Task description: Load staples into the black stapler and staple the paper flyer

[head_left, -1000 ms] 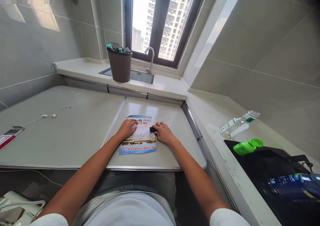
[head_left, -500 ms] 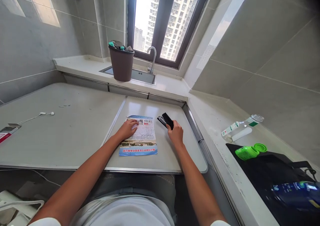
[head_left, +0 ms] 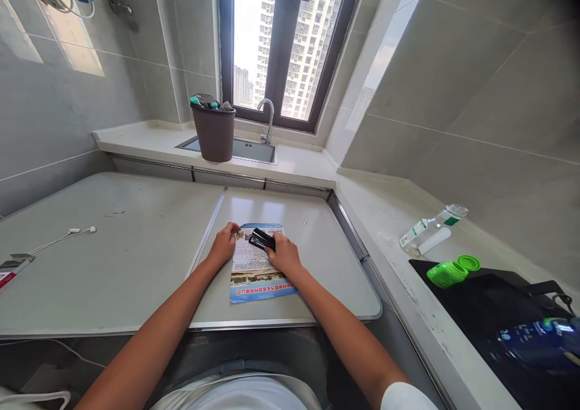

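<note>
Two bare hands are seen in the head view, both brought to a printed leaflet point(head_left: 258, 277) on a light-grey table point(head_left: 330, 265). A black stapler point(head_left: 261, 239) is gripped by the right hand point(head_left: 285, 253), its fingers closed around the rear end, and is held over the leaflet's upper part; whether the paper is touched by it cannot be told. The left hand point(head_left: 223, 245) is placed at the leaflet's upper left corner, fingers bent at the paper's edge; whether the paper is pinched or only touched cannot be told. The leaflet is set right of the table's metal strip point(head_left: 209, 226), its blue lower border near the table's front edge. On the left-hand panel, white earphones point(head_left: 93, 229) are laid, their cord led towards a red-and-white box point(head_left: 9, 275). At the front edge of the back counter point(head_left: 308, 163), a brown bin point(head_left: 214, 138) is stood, part of the sink point(head_left: 260, 152) being hidden by it. Along the right-hand counter, a clear bottle point(head_left: 430, 227) and an opened green container point(head_left: 446, 274) are laid on their sides.
</note>
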`<state>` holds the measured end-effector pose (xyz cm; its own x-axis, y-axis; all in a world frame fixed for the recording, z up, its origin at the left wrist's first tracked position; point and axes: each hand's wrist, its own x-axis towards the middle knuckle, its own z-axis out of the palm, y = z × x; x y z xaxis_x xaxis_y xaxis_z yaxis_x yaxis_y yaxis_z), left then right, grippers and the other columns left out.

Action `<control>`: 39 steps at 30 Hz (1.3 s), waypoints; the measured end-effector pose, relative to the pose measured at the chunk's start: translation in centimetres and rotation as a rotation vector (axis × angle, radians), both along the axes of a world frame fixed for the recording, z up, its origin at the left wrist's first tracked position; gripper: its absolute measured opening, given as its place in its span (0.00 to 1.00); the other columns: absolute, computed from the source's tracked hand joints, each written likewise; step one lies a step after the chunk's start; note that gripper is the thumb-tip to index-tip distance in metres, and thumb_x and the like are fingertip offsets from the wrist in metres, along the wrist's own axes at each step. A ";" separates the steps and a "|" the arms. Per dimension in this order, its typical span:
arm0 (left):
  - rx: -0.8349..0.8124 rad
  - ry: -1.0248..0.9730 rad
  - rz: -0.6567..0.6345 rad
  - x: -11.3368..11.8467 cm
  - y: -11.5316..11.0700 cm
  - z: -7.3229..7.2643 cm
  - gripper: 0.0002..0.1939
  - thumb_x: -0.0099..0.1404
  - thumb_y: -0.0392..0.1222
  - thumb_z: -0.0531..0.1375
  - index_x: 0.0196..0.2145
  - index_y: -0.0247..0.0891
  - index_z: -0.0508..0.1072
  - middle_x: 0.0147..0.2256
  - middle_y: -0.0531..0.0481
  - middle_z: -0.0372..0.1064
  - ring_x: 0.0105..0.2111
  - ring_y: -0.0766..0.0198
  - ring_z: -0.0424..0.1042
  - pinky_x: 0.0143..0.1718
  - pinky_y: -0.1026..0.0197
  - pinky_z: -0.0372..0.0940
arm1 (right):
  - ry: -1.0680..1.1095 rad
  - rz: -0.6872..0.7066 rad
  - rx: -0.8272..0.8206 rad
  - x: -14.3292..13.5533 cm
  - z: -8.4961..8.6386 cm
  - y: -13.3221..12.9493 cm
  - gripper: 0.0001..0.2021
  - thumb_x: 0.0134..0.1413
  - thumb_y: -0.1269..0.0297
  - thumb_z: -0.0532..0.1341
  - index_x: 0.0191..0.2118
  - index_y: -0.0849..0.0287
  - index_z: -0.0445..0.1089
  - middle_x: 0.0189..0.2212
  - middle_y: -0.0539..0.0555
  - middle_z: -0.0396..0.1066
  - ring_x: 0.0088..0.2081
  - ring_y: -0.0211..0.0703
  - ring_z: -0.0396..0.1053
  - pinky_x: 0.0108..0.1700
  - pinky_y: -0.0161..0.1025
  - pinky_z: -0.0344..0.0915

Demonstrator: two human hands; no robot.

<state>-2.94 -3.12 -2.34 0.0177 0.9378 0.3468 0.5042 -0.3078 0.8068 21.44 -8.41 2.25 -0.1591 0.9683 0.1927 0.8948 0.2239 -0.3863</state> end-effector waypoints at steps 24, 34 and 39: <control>-0.268 -0.152 -0.466 -0.6 -0.3 1.5 0.05 0.45 0.42 0.50 0.18 0.40 0.55 0.18 0.55 0.45 0.22 0.66 0.45 0.27 0.60 0.41 | 0.634 0.052 -0.159 18.7 0.4 5.5 0.29 0.60 0.33 0.55 0.28 0.57 0.70 0.25 0.53 0.71 0.26 0.40 0.63 0.30 0.37 0.60; -0.322 -0.184 -0.437 -0.7 -0.5 1.7 0.04 0.48 0.41 0.51 0.20 0.40 0.58 0.19 0.56 0.45 0.21 0.67 0.45 0.25 0.62 0.41 | 0.489 -0.054 0.014 18.7 -4.3 6.4 0.23 0.57 0.42 0.59 0.23 0.56 0.67 0.20 0.49 0.66 0.27 0.41 0.62 0.34 0.37 0.57; -0.345 -0.213 -0.422 -0.4 -0.7 2.2 0.05 0.48 0.42 0.51 0.19 0.40 0.58 0.18 0.56 0.46 0.20 0.68 0.46 0.24 0.62 0.42 | 0.438 -0.042 0.030 18.6 -4.2 6.5 0.22 0.59 0.44 0.57 0.23 0.56 0.68 0.21 0.49 0.67 0.28 0.42 0.62 0.34 0.37 0.56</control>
<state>-3.37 -3.79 -0.18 0.3774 0.9242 0.0593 0.2110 -0.1481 0.9662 40.01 -1.95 -1.93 -0.0171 0.9650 0.2619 0.6569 0.2083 -0.7247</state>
